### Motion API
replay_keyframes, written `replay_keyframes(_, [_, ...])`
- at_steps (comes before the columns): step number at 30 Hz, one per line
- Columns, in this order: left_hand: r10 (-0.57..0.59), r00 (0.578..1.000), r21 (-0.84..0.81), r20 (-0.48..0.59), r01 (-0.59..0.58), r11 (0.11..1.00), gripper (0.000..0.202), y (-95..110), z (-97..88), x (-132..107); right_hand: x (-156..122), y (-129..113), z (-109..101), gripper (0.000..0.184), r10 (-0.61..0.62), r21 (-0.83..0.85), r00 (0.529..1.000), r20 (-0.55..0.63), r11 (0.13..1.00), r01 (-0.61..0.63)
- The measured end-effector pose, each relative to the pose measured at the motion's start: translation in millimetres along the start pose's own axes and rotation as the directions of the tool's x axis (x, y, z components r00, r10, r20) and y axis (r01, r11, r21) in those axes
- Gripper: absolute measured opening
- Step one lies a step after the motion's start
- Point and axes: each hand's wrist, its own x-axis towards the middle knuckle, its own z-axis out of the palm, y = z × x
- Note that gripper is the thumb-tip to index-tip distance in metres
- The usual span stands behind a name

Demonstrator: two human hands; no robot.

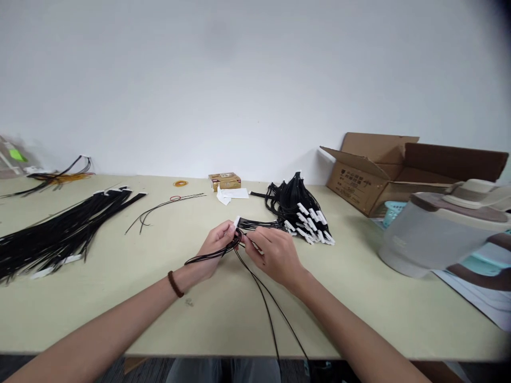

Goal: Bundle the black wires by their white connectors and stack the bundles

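Head view.

Writing: dark print on side of cardboard box point(359, 183), too small to read; label on small gold-brown carton point(224, 181), illegible.

Left hand point(217, 243): palm turned inward, fingertips closed on wire bundle point(257, 224) right at its white connector point(237, 221); dark bead bracelet point(174, 283) at wrist.

Right hand point(275, 255): back uppermost, thumb and forefinger pinched shut on same wire bundle, just beside left fingertips.

Wire bundle: black, held just above table point(120, 308) at centre; loose strands looped out to the left below left hand, others trailing off near edge.

Surroundings:
- Heap of coiled black harnesses point(301, 213) with white plugs, just beyond right hand.
- Long straight black cables point(59, 234), far left.
- A few loose wires point(167, 205) near orange rubber band point(180, 183).
- White paper slip point(233, 193) beside carton.
- Pale kettle point(423, 236) at right.
- Teal basket point(393, 210) between kettle and cardboard box.
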Motion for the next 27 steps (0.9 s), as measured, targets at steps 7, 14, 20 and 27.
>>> replay_keyframes(7, [0.003, 1.000, -0.002, 0.000, -0.003, 1.000, 0.030, 1.5, 0.4, -0.6, -0.3, -0.2, 0.2, 0.026, -0.003, 0.001, 1.000, -0.003, 1.000, 0.003])
replay_keyframes(14, [-0.004, 1.000, 0.026, -0.004, 0.004, 1.000, 0.031, 2.6, 0.9, -0.8, -0.1, 0.2, 0.3, 0.026, -0.005, 0.001, 1.000, -0.008, 1.000, 0.005])
replay_keyframes(20, [0.006, 1.000, 0.014, -0.006, -0.006, 1.000, 0.031, 1.6, 0.6, -0.6, 0.1, 0.0, -0.3, 0.026, -0.006, 0.001, 1.000, -0.004, 1.000, 0.006])
replay_keyframes(27, [0.003, 1.000, -0.006, -0.001, -0.003, 1.000, 0.031, 0.3, 0.7, -0.6, 0.7, -0.6, -0.4, 0.026, -0.008, -0.005, 1.000, 0.001, 1.000, 0.008])
